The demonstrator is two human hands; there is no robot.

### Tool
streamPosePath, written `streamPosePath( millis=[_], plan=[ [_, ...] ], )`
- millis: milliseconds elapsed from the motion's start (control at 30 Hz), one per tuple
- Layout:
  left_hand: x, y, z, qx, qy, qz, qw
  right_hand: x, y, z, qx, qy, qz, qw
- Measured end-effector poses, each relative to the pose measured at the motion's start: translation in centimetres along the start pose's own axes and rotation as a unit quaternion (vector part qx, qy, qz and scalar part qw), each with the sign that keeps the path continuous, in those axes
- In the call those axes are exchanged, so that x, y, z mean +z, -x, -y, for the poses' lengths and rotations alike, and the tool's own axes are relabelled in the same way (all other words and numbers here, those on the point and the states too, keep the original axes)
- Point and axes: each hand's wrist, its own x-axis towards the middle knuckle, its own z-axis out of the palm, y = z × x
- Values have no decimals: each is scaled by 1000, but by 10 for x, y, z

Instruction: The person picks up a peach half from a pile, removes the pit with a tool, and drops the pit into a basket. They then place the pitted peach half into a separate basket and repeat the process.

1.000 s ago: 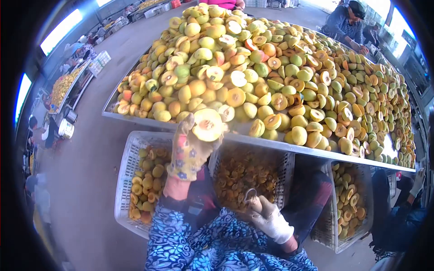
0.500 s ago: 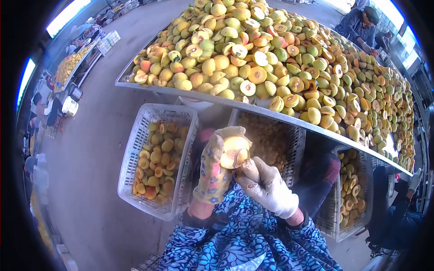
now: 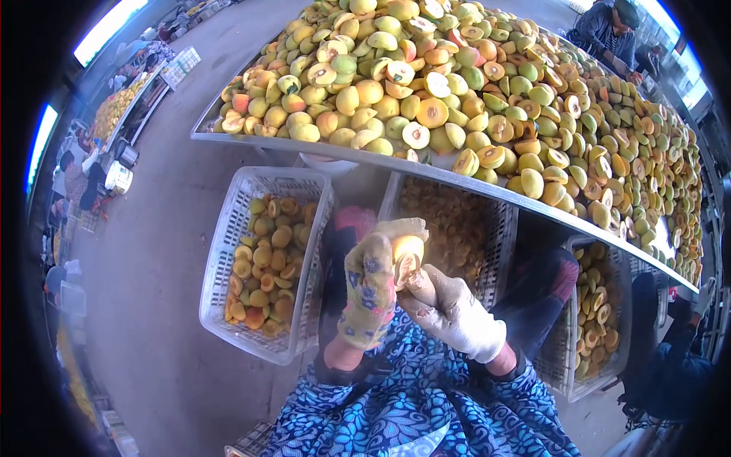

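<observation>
My left hand [image 3: 368, 286], in a flower-patterned work glove, is wrapped around a yellow peach half [image 3: 409, 247] in front of my lap. My right hand [image 3: 454, 311], in a whitish glove, grips the stubby handle of a pitting knife [image 3: 419, 285]. Its thin curved metal blade is against the peach half's cut face, around the pit area. Fingers and glare partly hide the blade and the flesh. Both hands are close together above my blue patterned apron [image 3: 403, 396].
Ahead, a metal-edged table [image 3: 464, 187] bears a large heap of halved peaches [image 3: 381, 91]. Below it stand a left crate [image 3: 217, 251] of peach halves, a middle crate [image 3: 500, 247] of small brownish pieces, and a right crate [image 3: 562, 365] of halves. A co-worker [image 3: 605, 34] is at the far right.
My left hand has tipped the peach half, so its cut face is now more edge-on to me. The knife stays against it, and the view has shifted slightly.
</observation>
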Motion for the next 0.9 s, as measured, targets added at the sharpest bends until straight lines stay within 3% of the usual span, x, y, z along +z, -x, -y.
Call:
streamPosePath(
  millis=[133,267,333,533,600,667,733,900],
  plan=[
    [4,2,-7,10,-108,-1,994,-8,3,-1,5,31,7,999],
    [5,-2,-9,88,-241,33,966,-18,5,-7,10,95,47,994],
    [0,-3,-6,22,-234,96,967,-23,5,-9,33,87,81,992],
    [-12,-3,16,-23,-281,177,943,-30,9,-38,24,133,111,985],
    [-10,-3,15,-145,-154,164,963,-33,12,-34,31,106,116,987],
    [-9,3,19,-107,-165,177,964,-37,11,-29,49,81,111,989],
    [-2,14,26,-11,-83,100,991,-39,11,-24,65,58,105,991],
    [11,19,54,142,-160,-16,977,-27,13,-33,68,-16,124,990]
  ],
)
